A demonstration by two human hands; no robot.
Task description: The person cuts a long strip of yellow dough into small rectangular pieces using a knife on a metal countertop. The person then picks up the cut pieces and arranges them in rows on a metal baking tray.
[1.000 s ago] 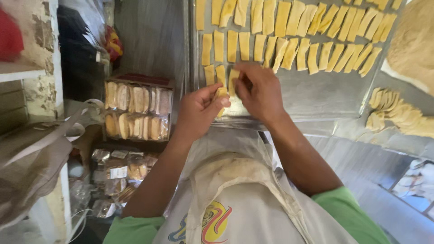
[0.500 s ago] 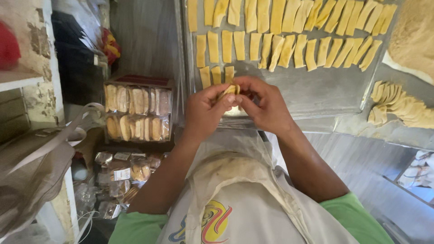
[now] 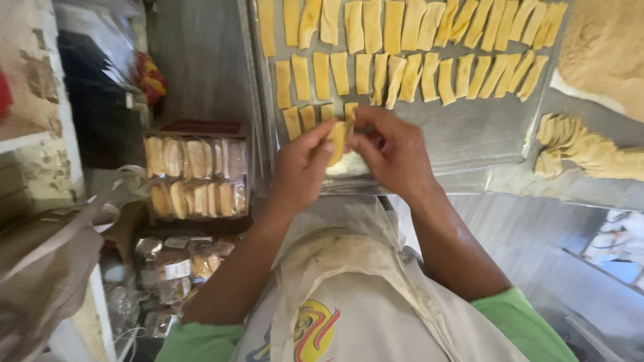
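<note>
Head view: the fingers (image 3: 320, 134) of both hands pinch one yellow dough strip (image 3: 337, 139) between them, closed on its two edges and holding it just above the near edge of a metal tray (image 3: 469, 137). The left hand (image 3: 302, 167) grips the strip's left side; the right hand (image 3: 389, 151) meets it from the other side, thumb and forefinger tight on the dough. A second ago the two hands were spread over the tray's near row, the right one flat on the strips there; half a second ago they had drawn together, and now they are closed on this single piece, lifted clear of the row. That reads as one strip taken up for shaping or folding while the rest lie as they were.

Beyond the hands, the tray carries rows of strips (image 3: 409, 74), laid side by side, with a short third row (image 3: 308, 117) started just behind the fingers. To the right of the tray a heap of folded pieces (image 3: 583, 147) rests on the bench (image 3: 590, 194), and a sheet of rolled dough (image 3: 604, 47) lies at the far right corner. At left, below bench level, a box of packed biscuits (image 3: 194, 177) stands above small clear packets (image 3: 181, 268). A worn apron (image 3: 349, 281) fills the foreground.
</note>
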